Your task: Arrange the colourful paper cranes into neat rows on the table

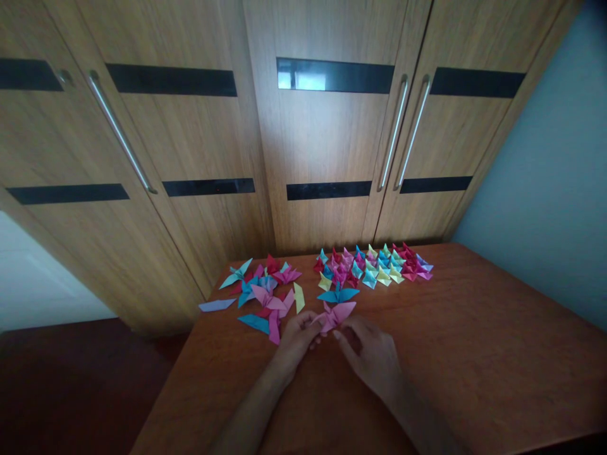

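Note:
Low over the table, a pink origami crane (pixel 337 315) with spread wings sits between my two hands. My left hand (pixel 298 338) pinches its left side between thumb and fingers. At its lower right edge, the curled thumb and index finger of my right hand (pixel 372 354) grip the paper; the exact contact is partly hidden. Just beyond the held crane lies a blue origami crane (pixel 338 294). A pale yellow folded strip (pixel 298 297) rests beyond my left hand.
Loose folded paper pieces (pixel 265 294) in several colours are heaped at the table's left. Rows of small origami pieces (pixel 374 266) stand near the back edge. The wooden table (pixel 497 354) meets a wardrobe (pixel 327 139) with metal handles; a blue-grey wall (pixel 545 208) is at right.

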Demonstrator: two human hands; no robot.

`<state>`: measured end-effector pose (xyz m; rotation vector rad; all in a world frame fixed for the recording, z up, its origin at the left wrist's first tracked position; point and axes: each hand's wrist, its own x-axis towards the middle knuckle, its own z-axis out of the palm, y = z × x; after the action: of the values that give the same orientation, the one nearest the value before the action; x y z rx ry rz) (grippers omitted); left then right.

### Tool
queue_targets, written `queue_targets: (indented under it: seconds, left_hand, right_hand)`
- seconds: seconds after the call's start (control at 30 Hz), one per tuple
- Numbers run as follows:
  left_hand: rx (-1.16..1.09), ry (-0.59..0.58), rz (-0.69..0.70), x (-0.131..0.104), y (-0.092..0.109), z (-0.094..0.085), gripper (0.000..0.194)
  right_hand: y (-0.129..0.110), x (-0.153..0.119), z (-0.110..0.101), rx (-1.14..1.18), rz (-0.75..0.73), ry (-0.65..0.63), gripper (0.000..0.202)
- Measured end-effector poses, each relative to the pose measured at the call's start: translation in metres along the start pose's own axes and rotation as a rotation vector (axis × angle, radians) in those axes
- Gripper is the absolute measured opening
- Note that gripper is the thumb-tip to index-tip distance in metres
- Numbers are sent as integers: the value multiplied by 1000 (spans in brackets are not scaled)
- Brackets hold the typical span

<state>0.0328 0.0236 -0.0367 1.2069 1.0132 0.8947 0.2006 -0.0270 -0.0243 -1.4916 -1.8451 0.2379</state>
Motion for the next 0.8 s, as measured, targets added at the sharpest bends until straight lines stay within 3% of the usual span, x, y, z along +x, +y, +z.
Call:
queue_targets:
  seconds: [0.23,0.4,0.57,0.8]
  left_hand:
    - [38,-23,2,1,-4,2,33]
    - [41,-35,-21,2,-6,4,35]
    - [44,-67,-5,1,-8,4,34]
    - [68,-50,-23,-2,-5,7,28]
  right_hand:
    - [15,2,10,-142,57,5,19]
    - [46,10,-11,-372,262,31,23]
    - [71,24,-29,-624,421,-73,25]
    - [73,40,-22,-742,385,-166,32]
